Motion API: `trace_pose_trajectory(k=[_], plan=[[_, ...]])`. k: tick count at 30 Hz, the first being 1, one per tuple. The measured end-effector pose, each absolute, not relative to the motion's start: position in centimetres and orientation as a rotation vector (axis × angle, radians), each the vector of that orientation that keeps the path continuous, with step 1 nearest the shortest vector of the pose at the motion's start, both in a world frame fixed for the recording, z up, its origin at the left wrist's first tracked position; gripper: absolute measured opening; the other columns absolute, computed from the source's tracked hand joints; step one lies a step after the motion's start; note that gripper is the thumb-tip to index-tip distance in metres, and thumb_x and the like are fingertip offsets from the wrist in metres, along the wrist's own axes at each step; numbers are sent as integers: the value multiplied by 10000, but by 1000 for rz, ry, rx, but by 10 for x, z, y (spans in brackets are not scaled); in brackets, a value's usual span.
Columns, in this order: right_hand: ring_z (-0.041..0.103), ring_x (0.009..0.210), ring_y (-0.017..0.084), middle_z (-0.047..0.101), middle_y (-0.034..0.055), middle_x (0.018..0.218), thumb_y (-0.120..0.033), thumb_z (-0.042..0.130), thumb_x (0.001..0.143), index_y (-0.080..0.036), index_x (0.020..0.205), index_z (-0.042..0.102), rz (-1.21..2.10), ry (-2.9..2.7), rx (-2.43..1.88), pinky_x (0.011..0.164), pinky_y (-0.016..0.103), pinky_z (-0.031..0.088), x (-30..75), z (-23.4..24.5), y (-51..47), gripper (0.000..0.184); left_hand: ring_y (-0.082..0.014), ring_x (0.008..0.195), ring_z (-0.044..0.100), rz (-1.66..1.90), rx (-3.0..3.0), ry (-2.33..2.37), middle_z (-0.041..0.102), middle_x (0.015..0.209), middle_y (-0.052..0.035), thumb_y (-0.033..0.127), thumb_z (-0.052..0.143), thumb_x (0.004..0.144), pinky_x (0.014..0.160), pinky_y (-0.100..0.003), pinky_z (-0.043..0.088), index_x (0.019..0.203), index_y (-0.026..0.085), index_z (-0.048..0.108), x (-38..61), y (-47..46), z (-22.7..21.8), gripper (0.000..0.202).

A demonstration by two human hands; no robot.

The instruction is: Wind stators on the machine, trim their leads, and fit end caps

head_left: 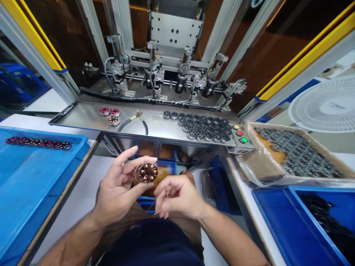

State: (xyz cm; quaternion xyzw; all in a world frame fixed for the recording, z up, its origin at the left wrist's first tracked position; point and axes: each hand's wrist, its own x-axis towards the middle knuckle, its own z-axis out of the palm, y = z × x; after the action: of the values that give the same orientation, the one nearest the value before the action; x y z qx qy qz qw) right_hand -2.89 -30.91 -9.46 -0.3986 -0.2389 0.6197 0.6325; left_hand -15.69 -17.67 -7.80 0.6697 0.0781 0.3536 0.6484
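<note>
My left hand (pixel 119 190) holds a small round stator with copper windings (pixel 149 172) between thumb and fingers, in front of my lap. Just to its lower right, my right hand (pixel 177 197) pinches a thin copper wire (pixel 163 201) that trails from the stator. Both hands hover below the metal shelf (pixel 83 118) of a winding machine.
On the shelf lie three wound stators (pixel 110 114), green-handled cutters (pixel 137 120), several bare black stators (pixel 205 127) and coloured buttons (pixel 240 133). A blue tray (pixel 33 173) at left holds a row of wound stators (pixel 37 142). A cardboard box (pixel 296 155) of cores, a blue bin (pixel 307 221) and a fan (pixel 330 105) stand at right.
</note>
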Motion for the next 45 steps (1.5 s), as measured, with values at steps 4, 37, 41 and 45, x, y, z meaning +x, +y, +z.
trace_pose_trajectory(k=[4, 37, 41, 45], plan=[[569, 420, 75, 671, 1, 594, -488, 789, 721, -125, 771, 642, 1215, -566, -963, 403, 177, 445, -17, -80, -306, 396, -141, 1033, 694, 663, 1510, 100, 648, 1309, -96, 2, 586, 863, 849, -226, 582, 1441, 346, 357, -157, -180, -81, 710], [515, 644, 125, 575, 2, 723, -267, 648, 879, -184, 765, 565, 594, -830, -1241, 600, 276, 403, -34, -80, -315, 163, -173, 1039, 688, 395, 1212, 139, 669, 1252, -65, 119, 717, 806, 862, -248, 589, 1173, 271, 631, -157, -181, -85, 406], [536, 675, 132, 582, 6, 742, -231, 651, 874, -183, 766, 571, 530, -866, -1266, 637, 286, 421, -37, -83, -315, 143, -170, 980, 689, 406, 1106, 131, 657, 1240, -77, 224, 834, 692, 822, -214, 585, 1195, 244, 644, -151, -184, -91, 537], [509, 669, 125, 564, -2, 731, -237, 636, 887, -184, 768, 563, 517, -860, -1284, 631, 277, 405, -40, -89, -316, 149, -128, 946, 685, 646, 1269, 259, 685, 1094, -17, 130, 835, 665, 832, -164, 559, 1044, 248, 711, -144, -193, -92, 416]])
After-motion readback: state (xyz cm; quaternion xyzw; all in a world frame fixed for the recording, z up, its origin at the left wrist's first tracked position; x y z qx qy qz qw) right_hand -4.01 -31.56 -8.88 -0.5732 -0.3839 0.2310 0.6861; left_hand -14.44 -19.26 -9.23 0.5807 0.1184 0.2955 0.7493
